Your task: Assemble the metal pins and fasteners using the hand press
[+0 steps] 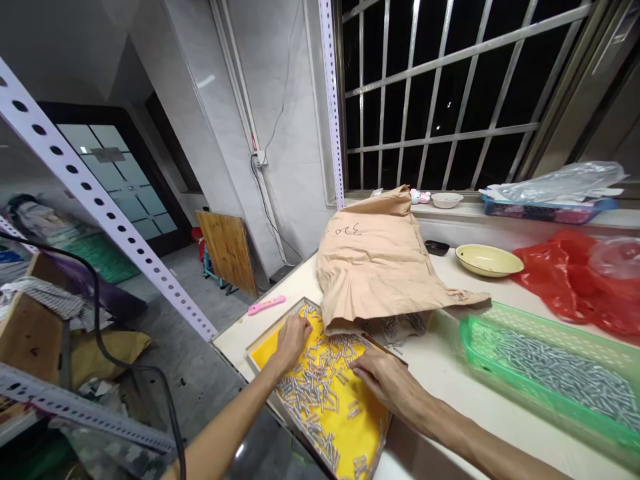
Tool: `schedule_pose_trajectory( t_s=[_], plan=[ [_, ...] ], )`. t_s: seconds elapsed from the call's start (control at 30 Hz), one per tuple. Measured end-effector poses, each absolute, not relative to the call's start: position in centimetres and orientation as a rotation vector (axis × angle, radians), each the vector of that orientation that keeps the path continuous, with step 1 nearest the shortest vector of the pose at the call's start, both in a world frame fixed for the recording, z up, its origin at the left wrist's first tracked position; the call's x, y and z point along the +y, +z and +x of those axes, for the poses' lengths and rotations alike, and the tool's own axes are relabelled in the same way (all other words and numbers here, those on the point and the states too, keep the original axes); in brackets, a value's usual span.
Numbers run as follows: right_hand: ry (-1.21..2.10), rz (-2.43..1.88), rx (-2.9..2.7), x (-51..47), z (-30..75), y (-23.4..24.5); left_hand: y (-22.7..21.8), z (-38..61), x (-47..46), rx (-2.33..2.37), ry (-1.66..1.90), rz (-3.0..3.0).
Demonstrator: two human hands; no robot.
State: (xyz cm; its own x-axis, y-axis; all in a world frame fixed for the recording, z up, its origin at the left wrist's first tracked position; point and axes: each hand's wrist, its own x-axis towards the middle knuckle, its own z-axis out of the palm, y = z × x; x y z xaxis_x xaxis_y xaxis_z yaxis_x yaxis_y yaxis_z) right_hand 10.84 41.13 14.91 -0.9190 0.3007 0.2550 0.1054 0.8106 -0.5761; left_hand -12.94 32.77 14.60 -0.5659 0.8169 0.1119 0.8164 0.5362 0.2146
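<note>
A shallow tray with a yellow bottom [357, 437] lies on the near corner of the table. Many small silver metal pieces, screw-like in shape [313, 387], are scattered across it. My left hand [294, 339] is over the tray's far left part, fingers curled and closed; whatever they hold is hidden. My right hand [384, 379] reaches over the right side, thumb and fingers pinched together close to the pieces; I cannot make out what is between them. Just behind the tray lies a large brown paper bag [375, 257], its open end towards me with more metal pieces at its mouth.
A green plastic basket [540, 393] of similar pieces stands at right. Behind it are a red plastic bag [570, 280] and a yellow dish [489, 260]. A pink-handled cutter [267, 305] lies left of the paper bag. A perforated metal post [115, 217] slants across the left.
</note>
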Motion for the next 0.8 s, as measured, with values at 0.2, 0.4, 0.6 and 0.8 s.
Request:
schedule_pose_trajectory(
  t_s=[0.2, 0.4, 0.6, 0.8],
  plan=[
    [0.799, -0.261, -2.631, 41.2, 13.1, 15.8, 16.1, -13.1, 32.5, 2.804, 0.462, 1.478],
    [0.782, -0.301, -2.644, 41.4, 13.9, 15.8, 15.2, -10.9, 28.6, 2.31, 0.411, 1.807],
    [0.732, -0.285, -2.641, 40.9, 16.0, 16.1, 14.6, -7.6, 24.5, 2.063, 0.313, 2.063],
    [0.808, -0.248, -2.504, 39.7, 21.2, 18.0, 16.7, -5.1, 25.7, 2.173, 0.368, 2.209]
  ],
)
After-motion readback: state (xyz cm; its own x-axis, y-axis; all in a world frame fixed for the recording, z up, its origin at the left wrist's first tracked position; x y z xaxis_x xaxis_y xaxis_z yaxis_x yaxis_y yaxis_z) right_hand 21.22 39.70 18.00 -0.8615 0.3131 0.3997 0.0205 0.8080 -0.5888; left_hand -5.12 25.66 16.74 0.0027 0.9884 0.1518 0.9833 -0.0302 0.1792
